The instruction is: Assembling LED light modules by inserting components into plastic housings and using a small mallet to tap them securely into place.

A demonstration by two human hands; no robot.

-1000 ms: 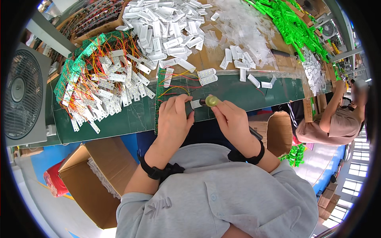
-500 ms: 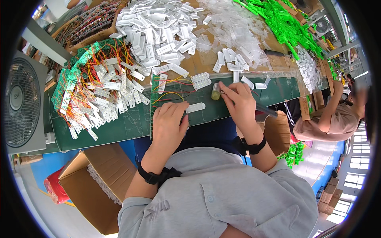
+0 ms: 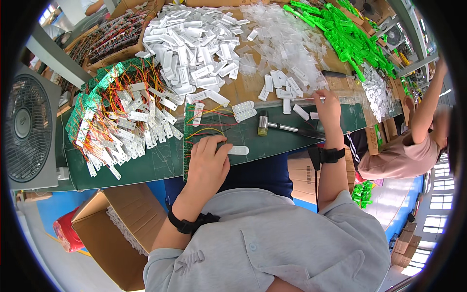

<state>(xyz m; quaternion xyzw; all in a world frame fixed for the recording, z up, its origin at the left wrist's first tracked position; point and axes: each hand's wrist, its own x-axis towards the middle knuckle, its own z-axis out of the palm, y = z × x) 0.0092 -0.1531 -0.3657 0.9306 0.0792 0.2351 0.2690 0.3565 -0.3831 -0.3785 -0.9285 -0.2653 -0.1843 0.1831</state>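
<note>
My left hand (image 3: 209, 163) lies at the near edge of the green work surface, its curled fingers closed on the end of a long white plastic piece (image 3: 239, 150). Green circuit board (image 3: 186, 153) shows beside that hand, with red, yellow and black wires running to white perforated strips (image 3: 244, 111). My right hand (image 3: 329, 111) reaches out to the right, fingertips pinched; whatever they hold is too small to make out. Between the hands rests a small mallet (image 3: 263, 124) with a metal and yellowish head, its dark handle pointing right.
White plastic covers (image 3: 194, 46) are heaped at the back, next to thin clear pieces (image 3: 284, 41) and bright green parts (image 3: 352, 41). Wired white strips (image 3: 131, 109) pile up on the left near a fan (image 3: 26, 124). Another person (image 3: 399, 151) sits at right.
My right hand has moved away from the mallet, to the right and farther out. The mallet now lies fully in sight. My left hand has shifted slightly nearer with the white piece.
</note>
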